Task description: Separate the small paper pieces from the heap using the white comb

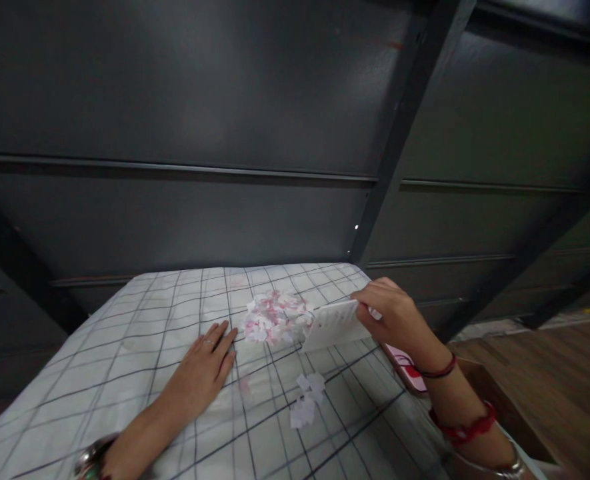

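The right hand pinches a white card, tilted on edge, at three o'clock of the paper-scrap pile — at eight o'clock, the empty left hand lies palm-down, fingers loosely spread, on the cloth-covered table.

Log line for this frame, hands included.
left hand: resting on checked cloth | right hand: holding white card | scrap pile: between hands | loose scraps: nearer camera

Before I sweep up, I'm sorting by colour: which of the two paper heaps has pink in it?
The larger heap, between the left hand and the white card; the smaller heap, lower in the picture, looks plain whitish.
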